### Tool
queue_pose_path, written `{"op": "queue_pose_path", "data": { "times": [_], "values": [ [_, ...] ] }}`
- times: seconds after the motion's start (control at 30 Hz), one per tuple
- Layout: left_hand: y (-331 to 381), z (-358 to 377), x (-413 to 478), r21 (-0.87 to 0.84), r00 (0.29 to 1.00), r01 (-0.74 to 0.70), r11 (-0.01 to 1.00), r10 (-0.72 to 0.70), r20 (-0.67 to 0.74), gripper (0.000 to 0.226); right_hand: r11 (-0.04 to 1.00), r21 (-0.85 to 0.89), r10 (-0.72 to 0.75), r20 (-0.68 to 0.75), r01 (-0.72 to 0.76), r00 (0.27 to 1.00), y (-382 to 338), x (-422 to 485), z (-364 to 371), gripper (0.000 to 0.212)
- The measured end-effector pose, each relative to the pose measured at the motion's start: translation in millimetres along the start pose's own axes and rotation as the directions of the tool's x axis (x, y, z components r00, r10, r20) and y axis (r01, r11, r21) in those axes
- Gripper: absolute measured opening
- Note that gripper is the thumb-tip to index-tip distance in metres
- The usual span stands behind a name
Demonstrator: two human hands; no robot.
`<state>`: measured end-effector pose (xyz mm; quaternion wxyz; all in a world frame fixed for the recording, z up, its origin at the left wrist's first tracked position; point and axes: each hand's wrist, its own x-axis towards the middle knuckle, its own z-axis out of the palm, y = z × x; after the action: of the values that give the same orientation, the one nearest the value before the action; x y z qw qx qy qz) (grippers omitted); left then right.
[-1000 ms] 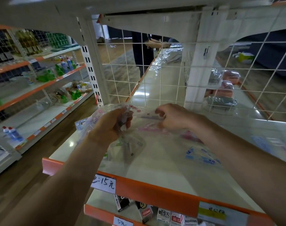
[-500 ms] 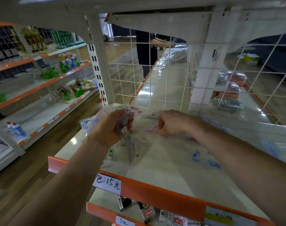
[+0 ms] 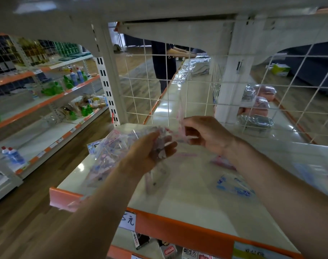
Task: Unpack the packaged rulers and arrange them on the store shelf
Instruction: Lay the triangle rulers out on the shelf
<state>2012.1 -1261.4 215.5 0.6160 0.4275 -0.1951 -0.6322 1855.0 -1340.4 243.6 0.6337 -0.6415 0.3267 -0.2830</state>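
Note:
A crumpled clear plastic pack of rulers (image 3: 111, 152) with pink and purple print hangs above the left end of the cream shelf (image 3: 187, 208), and my left hand (image 3: 150, 152) is closed on it. My right hand (image 3: 206, 135) pinches a clear pink-printed ruler strip (image 3: 180, 116) that stands up from the pack's mouth. More clear ruler pieces (image 3: 155, 176) dangle below my left hand, blurred. On the shelf lie a blue-printed clear ruler (image 3: 234, 186) and a pink one (image 3: 223, 163) under my right forearm.
A white wire grid (image 3: 159, 94) backs the shelf, with a white post (image 3: 232, 86) at right. The orange shelf edge (image 3: 178, 232) carries a price tag (image 3: 128, 220). Small boxes (image 3: 168, 250) sit on the lower shelf. Another person (image 3: 163, 64) stands behind the grid. Shelves with bottles (image 3: 73, 79) line the left aisle.
My right hand has lifted up and away from the pack, drawing a clear ruler strip out of it. My left hand keeps its hold on the pack. The camera has shifted slightly.

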Motion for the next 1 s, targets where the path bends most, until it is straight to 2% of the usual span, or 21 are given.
{"op": "queue_pose_path", "data": {
  "times": [0.13,0.2,0.33,0.43,0.5,0.53,0.6,0.67,0.73,0.83,0.9,1.0],
  "values": [
    [-4,9,4,0.111,0.999,-0.007,0.994,0.002,0.051,0.027,0.978,-0.208,-0.025,0.003,0.026,1.000,6,0,13,0.017],
    [-4,10,4,0.145,0.999,-0.043,0.988,0.038,0.039,0.019,0.963,-0.265,-0.052,-0.021,0.045,0.998,4,1,17,0.016],
    [-5,10,3,0.215,0.993,-0.056,0.975,0.077,-0.089,0.013,0.917,-0.393,-0.077,0.006,0.074,0.997,0,4,26,0.019],
    [-5,6,6,0.322,0.957,-0.111,0.940,0.188,-0.218,0.009,0.936,-0.351,-0.002,0.044,0.017,0.999,-3,3,27,0.038],
    [-1,-1,8,0.389,0.918,-0.157,0.908,0.279,-0.281,0.005,0.971,-0.223,0.096,0.017,-0.090,0.995,-2,3,21,0.050],
    [1,-3,8,0.405,0.905,-0.178,0.897,0.311,-0.291,0.007,0.981,-0.155,0.113,-0.028,-0.116,0.993,-2,3,17,0.050],
    [5,-6,9,0.458,0.884,-0.211,0.864,0.368,-0.288,0.013,0.987,-0.146,0.047,-0.160,-0.070,0.986,1,5,9,0.035],
    [8,-7,10,0.537,0.867,-0.217,0.815,0.413,-0.277,0.014,0.950,-0.310,-0.096,-0.213,0.026,0.972,3,6,1,0.028],
    [9,-7,12,0.587,0.856,-0.218,0.780,0.442,-0.269,0.012,0.870,-0.486,-0.150,-0.100,0.084,0.984,0,7,-5,0.039],
    [8,-6,14,0.613,0.853,-0.219,0.759,0.454,-0.257,0.008,0.710,-0.697,-0.058,0.082,0.099,0.995,-1,9,-5,0.051],
    [7,-5,14,0.618,0.855,-0.225,0.754,0.457,-0.246,0.005,0.651,-0.751,-0.038,0.115,0.112,0.993,1,10,-2,0.048],
    [5,-3,14,0.637,0.856,-0.219,0.739,0.459,-0.237,0.007,0.652,-0.747,-0.060,0.117,0.127,0.991,4,14,0,0.037]
  ]
}}
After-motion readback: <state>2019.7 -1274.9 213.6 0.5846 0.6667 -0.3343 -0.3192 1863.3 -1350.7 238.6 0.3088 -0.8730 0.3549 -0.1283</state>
